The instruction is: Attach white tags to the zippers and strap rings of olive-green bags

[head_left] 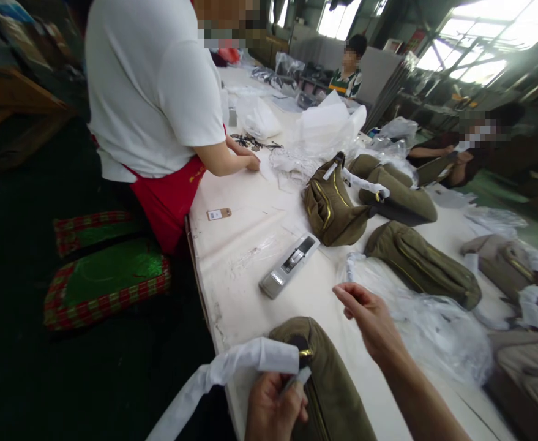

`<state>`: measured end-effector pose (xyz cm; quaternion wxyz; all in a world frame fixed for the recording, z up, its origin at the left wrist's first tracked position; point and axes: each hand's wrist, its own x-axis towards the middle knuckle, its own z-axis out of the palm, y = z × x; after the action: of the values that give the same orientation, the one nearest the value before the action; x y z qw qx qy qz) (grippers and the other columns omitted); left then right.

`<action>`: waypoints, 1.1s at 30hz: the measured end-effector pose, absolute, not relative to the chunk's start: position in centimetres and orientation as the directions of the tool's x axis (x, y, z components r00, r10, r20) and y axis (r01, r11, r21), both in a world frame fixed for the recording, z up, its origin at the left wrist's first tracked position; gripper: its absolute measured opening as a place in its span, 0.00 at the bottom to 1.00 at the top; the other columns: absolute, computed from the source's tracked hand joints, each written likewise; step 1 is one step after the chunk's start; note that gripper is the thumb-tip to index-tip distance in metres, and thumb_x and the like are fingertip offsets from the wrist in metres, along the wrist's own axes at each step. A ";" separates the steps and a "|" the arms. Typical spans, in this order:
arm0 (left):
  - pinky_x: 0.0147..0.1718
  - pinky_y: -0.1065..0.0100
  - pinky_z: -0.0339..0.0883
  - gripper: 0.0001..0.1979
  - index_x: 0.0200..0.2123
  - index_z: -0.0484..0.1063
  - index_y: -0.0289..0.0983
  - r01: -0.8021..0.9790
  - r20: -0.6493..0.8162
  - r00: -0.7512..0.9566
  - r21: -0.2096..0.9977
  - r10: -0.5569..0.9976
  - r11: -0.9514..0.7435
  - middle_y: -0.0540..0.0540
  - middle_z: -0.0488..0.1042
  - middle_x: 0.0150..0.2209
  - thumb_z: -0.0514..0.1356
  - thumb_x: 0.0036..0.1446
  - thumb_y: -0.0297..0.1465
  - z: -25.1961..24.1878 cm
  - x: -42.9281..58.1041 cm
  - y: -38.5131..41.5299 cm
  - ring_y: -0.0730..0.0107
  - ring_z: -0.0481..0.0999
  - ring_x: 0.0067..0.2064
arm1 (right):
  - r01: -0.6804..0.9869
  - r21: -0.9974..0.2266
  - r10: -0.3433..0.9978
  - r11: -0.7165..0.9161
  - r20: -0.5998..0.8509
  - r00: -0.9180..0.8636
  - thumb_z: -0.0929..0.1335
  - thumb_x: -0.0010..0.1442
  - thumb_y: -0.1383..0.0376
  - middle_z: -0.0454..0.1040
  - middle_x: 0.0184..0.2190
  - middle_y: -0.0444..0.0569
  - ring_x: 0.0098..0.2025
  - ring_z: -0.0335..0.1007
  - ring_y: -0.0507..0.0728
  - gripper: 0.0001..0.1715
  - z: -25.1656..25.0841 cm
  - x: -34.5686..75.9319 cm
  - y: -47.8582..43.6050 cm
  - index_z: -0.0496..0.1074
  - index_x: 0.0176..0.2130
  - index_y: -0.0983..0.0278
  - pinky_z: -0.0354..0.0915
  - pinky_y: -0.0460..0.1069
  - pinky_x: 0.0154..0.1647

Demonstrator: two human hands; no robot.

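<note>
At the near table edge lies an olive-green bag (328, 392) with a zip and brass-coloured hardware. Its strap (241, 358), wrapped in white paper or foam, runs off to the lower left. My left hand (275, 404) is closed at the strap's end, thumb and fingers pinching a small whitish strip (300, 378) against the bag. My right hand (369, 315) is raised over the table to the right, fingertips pressed together; whatever they hold, if anything, is too small to see. A grey dispenser-like tool (289, 264) with a dark slot lies just beyond, apart from both hands.
More olive bags (337, 202) and greyish ones (507, 263) lie on the right, among clear plastic wrap (438, 324). A brown tag (219, 214) lies near the left edge. A co-worker in a red apron (168, 202) stands at the left; others sit farther back. Green-and-plaid padding (108, 269) is below.
</note>
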<state>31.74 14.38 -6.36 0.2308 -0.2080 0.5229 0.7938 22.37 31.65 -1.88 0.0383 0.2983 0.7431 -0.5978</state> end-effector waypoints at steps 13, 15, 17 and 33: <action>0.25 0.74 0.61 0.15 0.30 0.71 0.33 -0.444 -0.407 -0.895 0.853 0.182 -0.275 0.50 0.69 0.23 0.61 0.50 0.41 -8.1 32.5 15.8 0.74 0.66 0.25 | 0.011 -0.737 -0.327 0.676 -0.314 -0.891 0.64 0.58 0.66 0.68 0.26 0.45 0.28 0.64 0.51 0.11 1.6 29.2 28.7 0.69 0.25 0.64 0.58 0.44 0.27; 0.26 0.74 0.62 0.14 0.33 0.72 0.33 -0.415 -0.380 -0.908 0.875 0.177 -0.250 0.49 0.70 0.24 0.60 0.51 0.40 -8.1 32.6 15.8 0.73 0.67 0.26 | -0.016 -0.703 -0.346 0.711 -0.329 -0.879 0.64 0.57 0.68 0.68 0.27 0.45 0.29 0.64 0.51 0.09 1.3 29.0 28.7 0.69 0.26 0.64 0.58 0.43 0.28; 0.26 0.73 0.63 0.15 0.36 0.73 0.33 -0.374 -0.341 -0.924 0.898 0.172 -0.230 0.49 0.70 0.24 0.58 0.52 0.40 -8.2 32.6 15.6 0.72 0.68 0.27 | -0.021 -0.663 -0.344 0.748 -0.361 -0.867 0.64 0.56 0.70 0.68 0.28 0.45 0.29 0.64 0.50 0.08 1.3 28.9 28.6 0.70 0.27 0.64 0.58 0.43 0.29; 0.36 0.59 0.68 0.08 0.28 0.76 0.36 -0.189 -0.198 -0.975 0.978 0.101 0.089 0.41 0.76 0.27 0.58 0.50 0.32 -8.8 32.2 15.3 0.56 0.75 0.33 | 0.232 -0.315 0.001 0.920 -0.592 -0.806 0.67 0.45 0.65 0.58 0.15 0.40 0.19 0.51 0.48 0.07 1.0 27.4 27.6 0.69 0.19 0.64 0.43 0.44 0.20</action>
<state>32.23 15.32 -8.78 0.1076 -0.0304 0.7299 0.6743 27.37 27.56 0.96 0.3054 0.0625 0.9310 -0.1897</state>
